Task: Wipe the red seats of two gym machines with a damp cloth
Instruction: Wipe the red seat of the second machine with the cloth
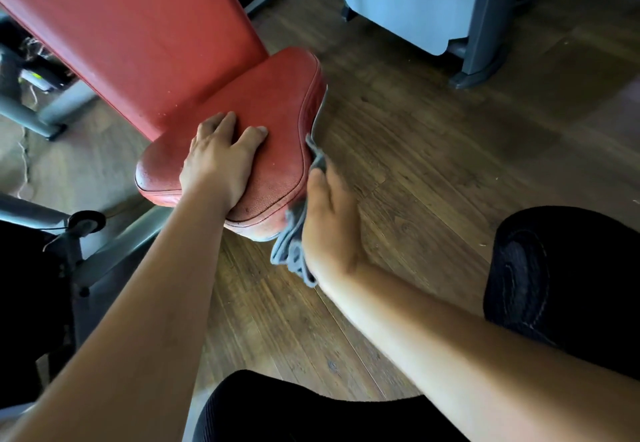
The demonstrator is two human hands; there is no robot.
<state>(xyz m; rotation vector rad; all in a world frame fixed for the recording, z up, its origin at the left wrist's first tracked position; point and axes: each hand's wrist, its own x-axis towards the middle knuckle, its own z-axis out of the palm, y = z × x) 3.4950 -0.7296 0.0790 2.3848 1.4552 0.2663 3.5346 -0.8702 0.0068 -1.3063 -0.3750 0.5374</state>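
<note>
A red padded seat [277, 95] of a gym machine sits at centre left, with its red backrest [138, 26] rising behind it. My left hand [221, 161] lies flat on top of the seat, fingers spread, holding nothing. My right hand [329, 223] presses a grey cloth [294, 233] against the seat's right side edge. The cloth hangs in folds below the hand, and part of it is hidden behind my palm.
The machine's grey metal frame [114, 247] runs under the seat at lower left. A light blue panel on a dark grey stand [485, 26] is at the upper right. The floor [433, 150] is wooden. My knees in black fabric [568, 279] are at the bottom and right.
</note>
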